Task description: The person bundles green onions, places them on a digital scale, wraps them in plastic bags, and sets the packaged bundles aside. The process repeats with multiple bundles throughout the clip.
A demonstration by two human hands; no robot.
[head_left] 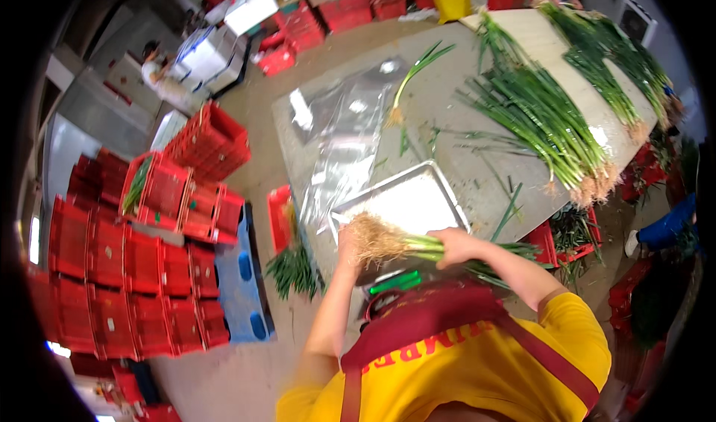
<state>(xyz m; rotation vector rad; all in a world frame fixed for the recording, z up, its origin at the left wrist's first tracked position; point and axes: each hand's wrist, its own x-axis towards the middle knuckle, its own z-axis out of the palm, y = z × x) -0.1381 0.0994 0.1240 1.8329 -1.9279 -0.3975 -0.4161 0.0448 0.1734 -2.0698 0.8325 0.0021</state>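
Note:
A bunch of green onions (422,246) lies crosswise in front of my apron, over the near edge of a shiny metal tray (447,184). My right hand (458,247) grips its pale stalks, and the green leaves trail off to the right below that forearm. At the left end my left hand (349,247) is against the bushy roots (380,237), which hide its fingers. Just below the bunch glows a green display (395,282), apparently of a weighing scale, partly covered by my apron (425,316).
Clear plastic bags (349,142) and a single green onion (411,78) lie on the grey table (442,64). A large onion pile (537,114) is at the right. Red crates (128,260) stand on a blue pallet (240,276) at left. Another person (159,75) stands by white boxes (210,56).

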